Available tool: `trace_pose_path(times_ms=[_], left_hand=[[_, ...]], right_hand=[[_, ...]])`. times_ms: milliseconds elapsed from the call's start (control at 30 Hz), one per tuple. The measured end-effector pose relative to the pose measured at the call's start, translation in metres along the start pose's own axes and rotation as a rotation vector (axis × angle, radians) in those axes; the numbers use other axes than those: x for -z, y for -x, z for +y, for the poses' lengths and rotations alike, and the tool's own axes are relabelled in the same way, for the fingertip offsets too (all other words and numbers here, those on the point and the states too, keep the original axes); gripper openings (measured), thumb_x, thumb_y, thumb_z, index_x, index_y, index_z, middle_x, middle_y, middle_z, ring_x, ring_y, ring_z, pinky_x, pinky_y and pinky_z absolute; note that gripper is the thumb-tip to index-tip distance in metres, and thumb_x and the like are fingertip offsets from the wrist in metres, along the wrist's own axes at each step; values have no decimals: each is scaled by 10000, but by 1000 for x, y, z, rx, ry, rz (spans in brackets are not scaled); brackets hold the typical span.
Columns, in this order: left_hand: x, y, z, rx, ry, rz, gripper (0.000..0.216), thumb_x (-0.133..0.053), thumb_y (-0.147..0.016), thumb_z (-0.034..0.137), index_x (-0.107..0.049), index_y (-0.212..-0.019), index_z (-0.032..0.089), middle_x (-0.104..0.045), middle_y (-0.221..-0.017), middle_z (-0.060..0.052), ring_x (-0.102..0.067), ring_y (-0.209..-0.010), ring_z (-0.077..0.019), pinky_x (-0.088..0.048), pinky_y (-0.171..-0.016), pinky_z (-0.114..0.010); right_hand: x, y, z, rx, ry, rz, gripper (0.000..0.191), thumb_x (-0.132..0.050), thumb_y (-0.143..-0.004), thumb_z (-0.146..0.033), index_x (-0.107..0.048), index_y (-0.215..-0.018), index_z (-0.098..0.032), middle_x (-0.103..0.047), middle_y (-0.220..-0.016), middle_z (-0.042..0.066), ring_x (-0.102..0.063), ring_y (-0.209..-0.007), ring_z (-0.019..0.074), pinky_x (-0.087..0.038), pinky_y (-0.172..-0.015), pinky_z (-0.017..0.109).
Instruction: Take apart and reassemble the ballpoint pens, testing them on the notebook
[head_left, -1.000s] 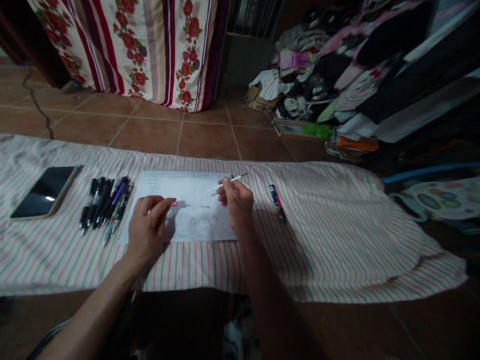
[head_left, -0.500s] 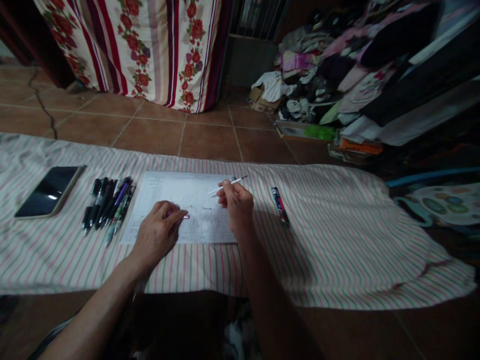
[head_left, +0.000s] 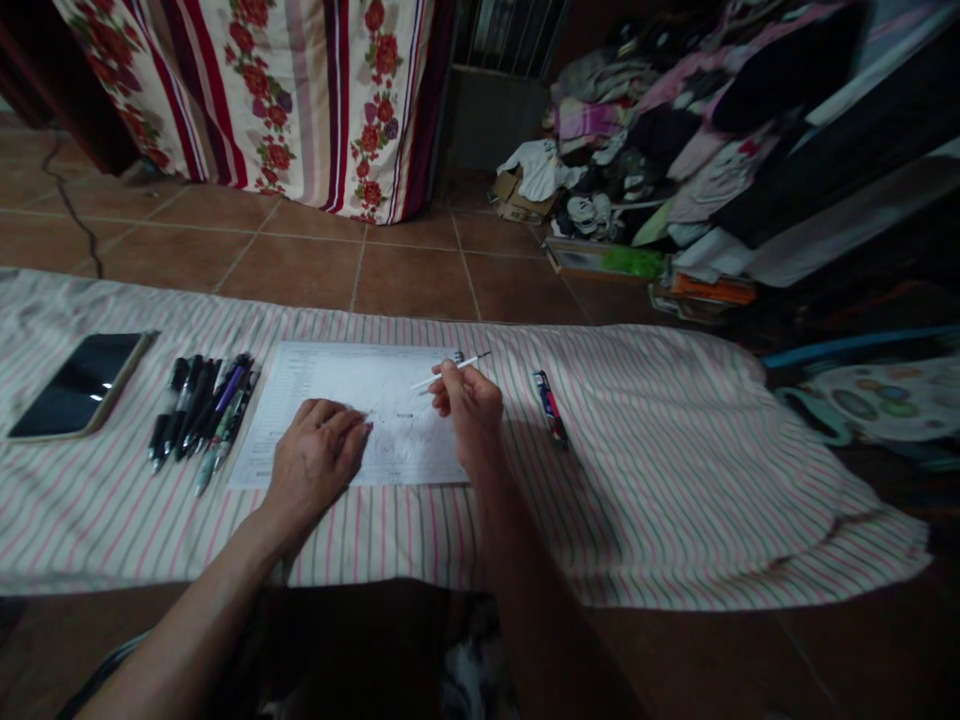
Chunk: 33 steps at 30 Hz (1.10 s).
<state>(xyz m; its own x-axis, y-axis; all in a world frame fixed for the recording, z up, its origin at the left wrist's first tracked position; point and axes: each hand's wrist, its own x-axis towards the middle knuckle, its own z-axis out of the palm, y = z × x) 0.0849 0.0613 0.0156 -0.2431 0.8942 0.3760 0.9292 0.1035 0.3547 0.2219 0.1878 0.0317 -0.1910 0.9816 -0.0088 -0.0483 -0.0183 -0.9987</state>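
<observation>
My right hand (head_left: 469, 400) pinches a slim white pen (head_left: 424, 383) above the right part of a printed sheet of paper (head_left: 300, 365). The pen lies slantwise, its thin dark end pointing up and to the right. My left hand (head_left: 319, 445) rests on the sheet's lower left part with its fingers curled in. A small reddish bit shows at its fingertips, too small to name. Left of the sheet lies a row of several pens (head_left: 199, 410), black, purple and patterned. Right of my right hand is a dark blue and red pen-like item (head_left: 551, 408).
A phone (head_left: 82, 385) lies at the left on the striped cloth (head_left: 675, 460) covering the table. Beyond are a tiled floor (head_left: 300, 250), a floral curtain (head_left: 300, 100) and a heap of clothes (head_left: 637, 130). A light-blue chair-like object (head_left: 862, 400) stands at the right.
The small shiny piece at my left fingertips is now mostly covered by the fingers. My right hand keeps hold of the pen. The whole view has shifted slightly.
</observation>
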Motion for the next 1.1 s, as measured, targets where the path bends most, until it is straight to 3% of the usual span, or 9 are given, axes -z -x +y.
trace_pose_path(times_ms=[267,1100], left_hand=[[-5,-8,-12,224,49,75,282,-474,-844,366,-686,-806,185,-647,-828,-79,-542,-851,-254,-457,-783,-404],[-17,-21,-5,248,26,7,182,-556,-801,283,-721,-802,208,-640,-845,-84,-526,-877,-264,-462,-749,-399]], right_hand=[[1,3,0,3,10,-27,292,-556,-781,-431,-622,-691,-162,-611,-554,-10,-516,-434,72,-364,-385,170],[0,6,2,3,28,-3,278,-562,-774,-424,-625,-701,-163,-608,-542,-20,-512,-428,72,-353,-390,179]])
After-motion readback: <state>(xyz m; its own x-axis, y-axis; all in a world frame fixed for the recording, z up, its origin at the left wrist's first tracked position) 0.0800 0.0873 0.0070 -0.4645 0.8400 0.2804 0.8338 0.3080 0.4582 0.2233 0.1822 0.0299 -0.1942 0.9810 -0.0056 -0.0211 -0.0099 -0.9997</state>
